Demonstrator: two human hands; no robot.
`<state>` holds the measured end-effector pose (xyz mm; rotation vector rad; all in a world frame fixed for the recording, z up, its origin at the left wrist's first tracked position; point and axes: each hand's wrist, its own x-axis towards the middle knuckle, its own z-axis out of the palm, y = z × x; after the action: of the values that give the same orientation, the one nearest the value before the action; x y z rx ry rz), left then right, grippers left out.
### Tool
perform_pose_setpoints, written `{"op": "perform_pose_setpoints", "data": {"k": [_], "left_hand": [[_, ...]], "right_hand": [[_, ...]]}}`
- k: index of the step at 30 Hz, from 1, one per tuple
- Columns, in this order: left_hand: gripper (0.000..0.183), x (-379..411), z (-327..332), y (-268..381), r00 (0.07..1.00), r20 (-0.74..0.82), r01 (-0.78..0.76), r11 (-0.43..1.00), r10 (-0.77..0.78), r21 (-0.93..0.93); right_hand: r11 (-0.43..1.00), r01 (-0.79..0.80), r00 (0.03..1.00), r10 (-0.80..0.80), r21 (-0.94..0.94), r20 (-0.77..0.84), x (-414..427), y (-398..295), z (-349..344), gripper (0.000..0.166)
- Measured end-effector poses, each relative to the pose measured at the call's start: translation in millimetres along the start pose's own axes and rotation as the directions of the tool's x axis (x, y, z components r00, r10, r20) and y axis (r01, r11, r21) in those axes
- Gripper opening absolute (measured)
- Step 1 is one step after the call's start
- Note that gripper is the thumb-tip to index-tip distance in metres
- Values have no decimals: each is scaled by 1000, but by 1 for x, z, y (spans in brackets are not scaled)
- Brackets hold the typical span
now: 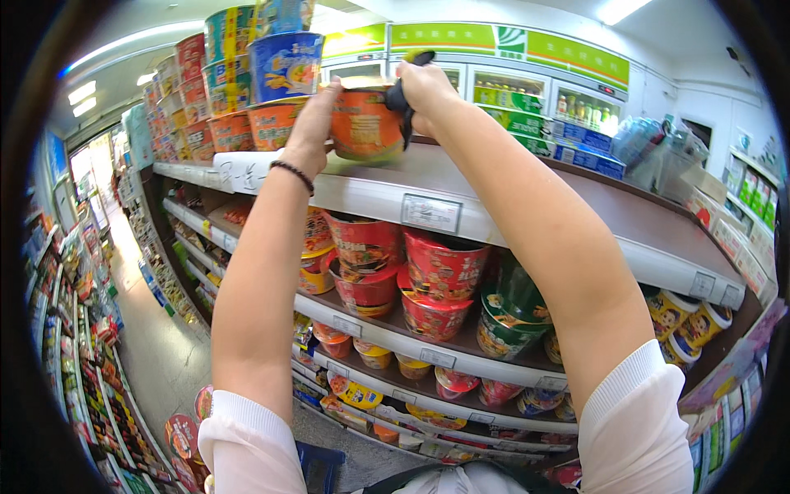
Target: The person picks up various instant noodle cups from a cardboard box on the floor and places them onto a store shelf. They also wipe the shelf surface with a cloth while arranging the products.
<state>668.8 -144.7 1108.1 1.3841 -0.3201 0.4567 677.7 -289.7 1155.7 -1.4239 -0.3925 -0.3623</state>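
Observation:
Above the top shelf, an orange instant noodle tub (365,126) is between my two hands, slightly blurred. My left hand (313,123) presses against the tub's left side with its fingers extended. My right hand (426,89) is at its right side, closed around a black object (401,102) with a yellow part; its exact kind cannot be told. Directly left of my left hand, an orange tub (271,126) stands on the shelf under a blue noodle tub (286,66). The tub's far side is hidden.
The top shelf's front edge (370,197) carries price tags and a handwritten paper sign (244,173). Stacked tubs line its left part. Red tubs (441,265) and green tubs (509,321) fill a lower shelf. Green cartons (509,99) stand behind. A blue stool (320,466) is below.

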Motion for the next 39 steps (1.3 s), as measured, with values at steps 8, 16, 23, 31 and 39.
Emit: {"op": "perform_pose_setpoints", "data": {"k": [8, 16, 23, 31, 39], "left_hand": [[48, -77, 56, 64, 966, 62, -200, 878, 251, -436], [38, -182, 36, 37, 946, -166, -324, 844, 279, -428], [45, -411, 101, -56, 978, 113, -126, 924, 178, -362], [70, -564, 88, -63, 973, 50, 227, 973, -225, -33], [83, -650, 66, -80, 965, 118, 173, 903, -235, 393]], "right_hand": [[610, 631, 716, -696, -480, 57, -66, -59, -23, 41], [137, 678, 549, -748, -723, 374, -225, -52, -59, 43], [498, 761, 628, -405, -415, 665, -394, 7, -133, 64], [776, 429, 784, -66, -462, 617, -513, 73, -222, 71], [717, 658, 404, -77, -232, 911, -565, 63, -182, 80]]}}
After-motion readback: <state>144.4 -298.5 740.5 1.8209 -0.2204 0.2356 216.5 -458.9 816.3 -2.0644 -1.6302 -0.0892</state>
